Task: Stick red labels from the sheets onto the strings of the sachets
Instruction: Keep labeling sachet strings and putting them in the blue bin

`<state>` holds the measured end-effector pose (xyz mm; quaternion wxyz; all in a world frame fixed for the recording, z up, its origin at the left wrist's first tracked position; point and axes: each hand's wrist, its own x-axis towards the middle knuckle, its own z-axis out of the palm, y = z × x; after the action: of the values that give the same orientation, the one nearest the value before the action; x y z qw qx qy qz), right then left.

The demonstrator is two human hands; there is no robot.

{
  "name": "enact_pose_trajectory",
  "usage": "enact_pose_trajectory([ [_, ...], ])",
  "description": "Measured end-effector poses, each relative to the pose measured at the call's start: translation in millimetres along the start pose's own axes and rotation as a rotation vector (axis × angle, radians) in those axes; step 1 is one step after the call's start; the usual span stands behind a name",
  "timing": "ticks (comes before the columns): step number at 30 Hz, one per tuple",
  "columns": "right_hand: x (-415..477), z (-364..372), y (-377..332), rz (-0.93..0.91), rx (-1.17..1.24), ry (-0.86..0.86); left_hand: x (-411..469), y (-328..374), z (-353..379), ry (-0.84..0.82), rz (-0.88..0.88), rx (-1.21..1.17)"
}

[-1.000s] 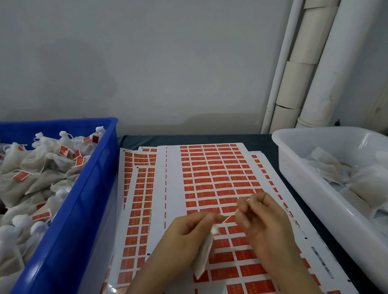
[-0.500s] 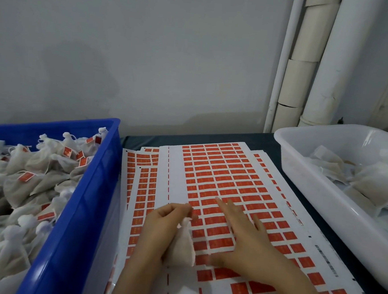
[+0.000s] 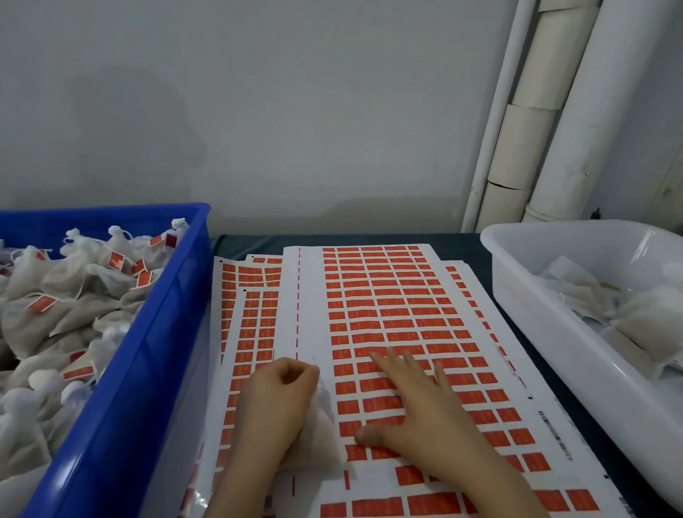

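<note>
One dark surface [image 3: 467, 248] carries everything, with three upright pipes [image 3: 568, 113] in the corner behind it. Two bins stand on it, well apart.

The blue crate [image 3: 124, 397] on the left is the larger in view. It is heaped with white sachets [image 3: 41, 317], too many to count, and several of them carry a small red tag.

The white tub [image 3: 551, 328] on the right holds a shallower heap of pale sachets [image 3: 653, 324] with no red showing.

Between the bins lies a fanned stack of label sheets [image 3: 311, 305]. At least three can be told apart by their edges, and the top one is covered in rows of red labels [image 3: 373, 302].

Two bare hands work over the top sheet. The right hand [image 3: 430, 413] lies flat on it, its grip wide, with the fingers spread and the fingertips resting on the labels. It holds nothing.

The left hand [image 3: 275, 400] sits just beside it at the sheet's left margin. Its grip is closed round one white sachet [image 3: 324, 433], which hangs out from under the palm and touches the sheet. That sachet's string is too fine to make out.
</note>
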<state>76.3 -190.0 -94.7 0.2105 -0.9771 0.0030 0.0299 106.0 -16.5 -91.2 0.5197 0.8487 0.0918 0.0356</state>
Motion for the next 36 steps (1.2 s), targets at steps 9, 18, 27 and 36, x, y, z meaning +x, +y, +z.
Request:
enact_pose_trajectory([
  [9, -18.7, 3.9, -13.6, -0.167, -0.091, -0.201, 2.4, -1.7, 1.4, 0.079, -0.035, -0.081],
  [18, -21.9, -0.6, -19.6, -0.153, -0.009, -0.218, 8.7, -0.9, -3.3, 0.103, -0.197, -0.338],
  [27, -20.7, -3.4, -24.4, -0.198, -0.076, -0.178, 7.2, 0.0, -1.1, 0.088, -0.143, -0.262],
  [36, -27.2, 10.1, -17.9, -0.326, 0.032, 0.036, 7.7, -1.8, -0.8, 0.082, -0.132, -0.259],
])
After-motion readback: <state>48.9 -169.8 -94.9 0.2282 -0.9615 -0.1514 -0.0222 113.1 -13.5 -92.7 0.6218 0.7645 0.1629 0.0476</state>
